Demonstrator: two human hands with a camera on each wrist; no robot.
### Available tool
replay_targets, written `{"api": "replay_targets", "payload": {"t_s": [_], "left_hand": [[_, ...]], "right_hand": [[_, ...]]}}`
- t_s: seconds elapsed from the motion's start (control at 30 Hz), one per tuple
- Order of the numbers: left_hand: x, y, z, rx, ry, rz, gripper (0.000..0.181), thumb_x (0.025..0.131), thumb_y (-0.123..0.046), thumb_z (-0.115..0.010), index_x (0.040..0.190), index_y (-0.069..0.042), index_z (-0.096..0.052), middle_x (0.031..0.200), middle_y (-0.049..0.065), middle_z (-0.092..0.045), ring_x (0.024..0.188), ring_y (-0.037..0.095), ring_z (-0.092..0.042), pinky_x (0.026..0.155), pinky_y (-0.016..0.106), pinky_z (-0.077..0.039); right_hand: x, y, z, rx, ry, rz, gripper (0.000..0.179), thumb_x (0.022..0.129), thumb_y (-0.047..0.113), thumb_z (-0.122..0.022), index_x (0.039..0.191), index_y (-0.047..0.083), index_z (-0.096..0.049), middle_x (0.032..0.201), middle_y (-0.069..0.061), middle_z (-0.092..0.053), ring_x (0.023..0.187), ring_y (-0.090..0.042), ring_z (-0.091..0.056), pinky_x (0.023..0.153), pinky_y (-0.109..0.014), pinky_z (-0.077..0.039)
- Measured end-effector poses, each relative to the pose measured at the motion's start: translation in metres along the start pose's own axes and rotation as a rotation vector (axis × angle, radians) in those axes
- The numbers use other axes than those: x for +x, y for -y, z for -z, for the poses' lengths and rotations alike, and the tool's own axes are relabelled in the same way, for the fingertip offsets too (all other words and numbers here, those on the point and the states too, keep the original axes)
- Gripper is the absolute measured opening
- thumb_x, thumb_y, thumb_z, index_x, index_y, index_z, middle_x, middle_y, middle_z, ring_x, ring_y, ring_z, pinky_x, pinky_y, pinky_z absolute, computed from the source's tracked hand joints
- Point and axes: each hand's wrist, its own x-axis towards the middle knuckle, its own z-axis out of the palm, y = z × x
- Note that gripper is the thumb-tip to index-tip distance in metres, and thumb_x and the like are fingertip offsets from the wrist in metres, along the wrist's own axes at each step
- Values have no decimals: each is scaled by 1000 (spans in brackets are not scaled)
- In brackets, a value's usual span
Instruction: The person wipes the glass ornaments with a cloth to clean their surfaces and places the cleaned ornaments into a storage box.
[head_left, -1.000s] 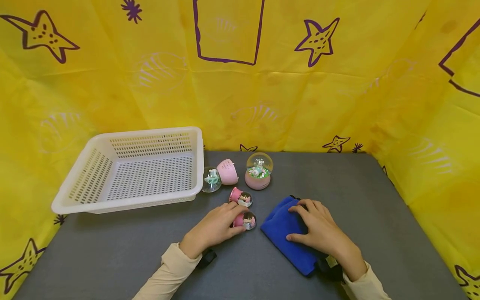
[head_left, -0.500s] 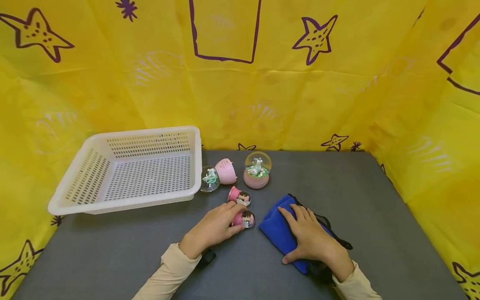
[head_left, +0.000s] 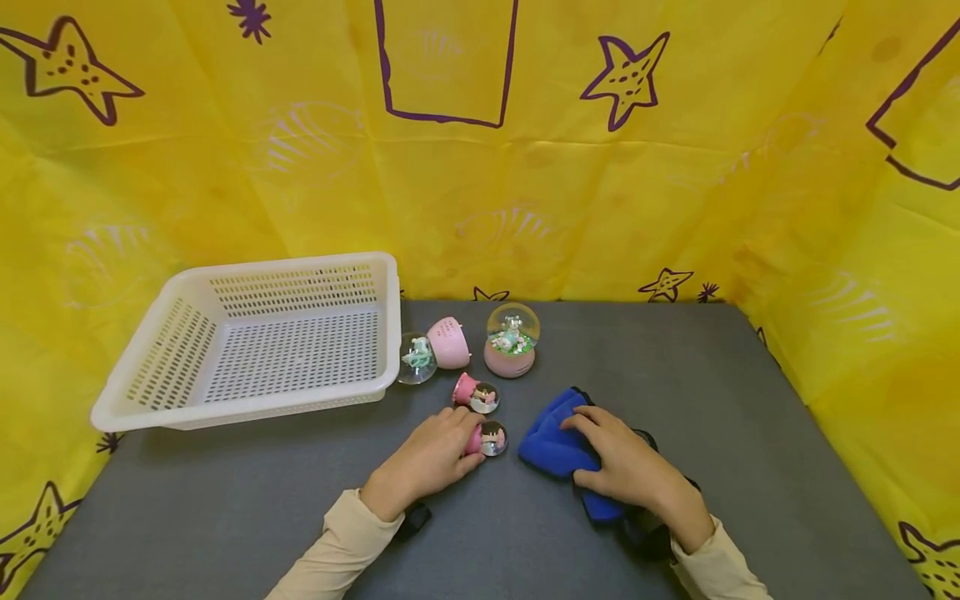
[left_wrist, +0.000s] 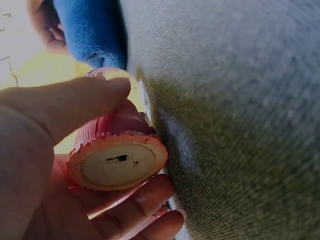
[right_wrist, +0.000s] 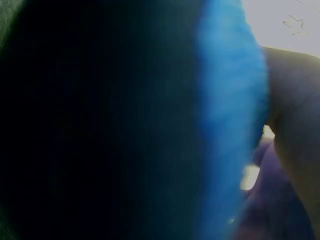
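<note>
My left hand (head_left: pixel 431 457) grips a small pink snow globe (head_left: pixel 491 438) that lies on its side on the grey table. In the left wrist view, the thumb lies over its pink base (left_wrist: pixel 120 162), with the fingers beneath. A matching small snow globe (head_left: pixel 477 393) lies just beyond that hand. To the right, my right hand (head_left: pixel 626 462) grips a folded blue cloth (head_left: pixel 557 442) with black edging, its fingers and thumb bent over the fabric. Blurred blue cloth (right_wrist: pixel 232 110) fills much of the right wrist view.
A white perforated basket (head_left: pixel 247 417) stands at the left. Against its right side lies a larger snow globe with a pink base (head_left: pixel 450 343). Another large snow globe (head_left: pixel 512 343) stands upright toward the back. Yellow printed fabric (head_left: pixel 450 192) walls the table (head_left: pixel 735 400) at the back and sides.
My right hand has shifted over the blue cloth and bunched it, so its near part is now folded in. My left hand stays on the small snow globe.
</note>
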Motion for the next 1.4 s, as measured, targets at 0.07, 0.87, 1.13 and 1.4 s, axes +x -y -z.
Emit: {"api": "replay_targets", "payload": {"t_s": [0.07, 0.87, 1.13, 1.4], "left_hand": [[-1, 0, -1, 23, -5, -11, 42, 86, -26, -76, 119, -5, -61, 106, 8, -64, 93, 25, -58, 81, 42, -51], [1, 0, 10, -127, -82, -47, 56, 93, -33, -68, 136, -3, -47, 121, 11, -66, 100, 23, -68, 93, 41, -54], [2, -6, 13, -208, -134, 10, 51, 95, -40, -63, 132, -9, -49, 114, 8, -69, 92, 19, -68, 87, 39, -55], [3, -9, 14, -357, -256, -60, 49, 87, -29, -77, 122, -7, -51, 107, 6, -68, 85, 12, -63, 78, 27, -55]], "right_hand": [[0, -2, 2, 18, -24, 28, 35, 78, 13, -74, 111, 16, -65, 131, -19, -59, 119, -40, -59, 92, -56, -51], [7, -8, 9, 656, -216, 200, 35, 87, -4, -68, 120, 9, -64, 124, 0, -66, 107, -5, -64, 87, -23, -53], [6, 10, 8, 720, -330, 191, 36, 86, -10, -65, 119, 2, -62, 112, 11, -67, 98, -5, -68, 80, -24, -56], [4, 27, 4, 807, -423, 238, 39, 85, -15, -61, 121, 1, -59, 113, 10, -67, 95, -6, -68, 77, -24, -57]]}}
